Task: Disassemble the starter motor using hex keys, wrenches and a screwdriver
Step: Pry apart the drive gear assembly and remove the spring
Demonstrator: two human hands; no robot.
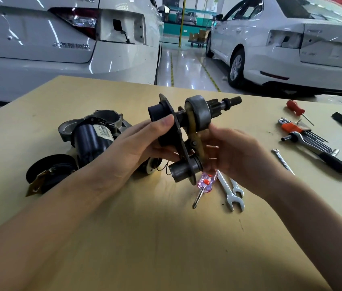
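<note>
Lying at far left on wooden table (pixel 103 238): black round end cap (pixel 50 171) with brass-coloured tab. Just beside it, sitting on table: dark motor body (pixel 91 141) with grey cast housing (pixel 94 120) behind.

Left hand (pixel 136 143) gripping black plate assembly (pixel 172 131), thumb curling over the black boss at top, fingers wrapping underneath. Being held above table at centre: drive shaft assembly (pixel 199 114) with grey clutch drum, pinion end pointing right and away; yellowish fork lever (pixel 195 135) straddling shaft; small cylindrical plunger (pixel 183 170) hanging at lower end.

Right hand (pixel 237 154) curling round fork lever side of assembly, fingertips touching it; exact pinch hidden behind parts.

Lying below hands on table: clear-handled screwdriver (pixel 203 185), tip toward viewer; two open-end wrenches (pixel 232 192) just beside it.

Further right: small wrench (pixel 282 160), hex key set (pixel 304 133) in orange holder, ratchet handle (pixel 329 158), red screwdriver (pixel 296 109). White cars (pixel 292 49) standing behind.
</note>
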